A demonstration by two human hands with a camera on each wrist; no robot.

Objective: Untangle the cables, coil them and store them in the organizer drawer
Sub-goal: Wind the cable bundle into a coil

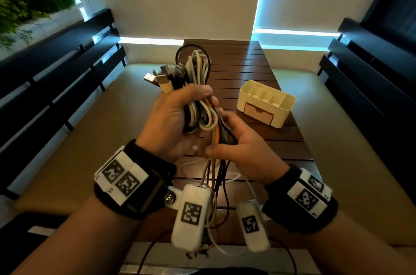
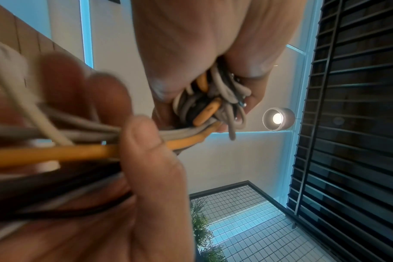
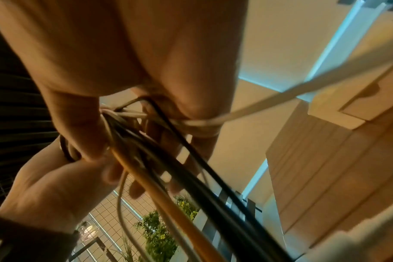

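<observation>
- The left hand (image 1: pixel 171 121) squeezes the tangled cables (image 1: pixel 198 94), mid-frame, above the surface (image 1: pixel 245 67).
- The right hand (image 1: pixel 245 151) pinches the hanging strands, likely to pull one free.
- The organizer drawer (image 1: pixel 258 113) waits shut, right of centre.

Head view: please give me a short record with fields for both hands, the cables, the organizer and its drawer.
left hand: left hand grips the tangled bundle of white, black and orange cables
right hand: right hand pinches the hanging strands below
organizer: cream plastic desk organizer on the brown slatted wooden table
drawer: small drawer, closed
stage: cables not yet separated
</observation>
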